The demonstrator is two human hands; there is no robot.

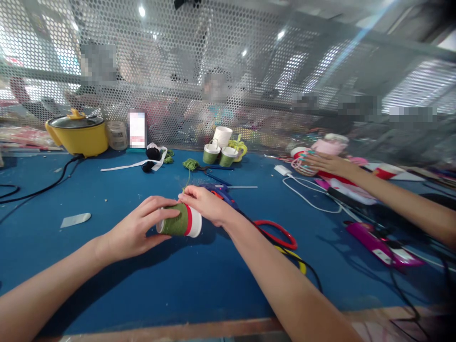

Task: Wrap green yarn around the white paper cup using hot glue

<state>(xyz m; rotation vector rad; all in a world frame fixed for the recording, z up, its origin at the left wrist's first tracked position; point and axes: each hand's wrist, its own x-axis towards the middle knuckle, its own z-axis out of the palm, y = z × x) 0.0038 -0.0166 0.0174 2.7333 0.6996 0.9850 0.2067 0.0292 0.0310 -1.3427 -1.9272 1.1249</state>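
The cup [195, 227] between the left hand [137, 232] and right hand [204, 204] looks like smooth white paper wrapped in rough, matt green yarn [176, 223]. Under the hands the surface [107, 275] is matt blue cloth; far left of them, the yellow pot [80, 138] shines glossy.

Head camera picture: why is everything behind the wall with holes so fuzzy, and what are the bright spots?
In the head view, the mesh screen hazes the room behind it; the bright spots are ceiling lights glaring white; the cup between the left hand and right hand looks sharp, with a soft shadow on the blue table.
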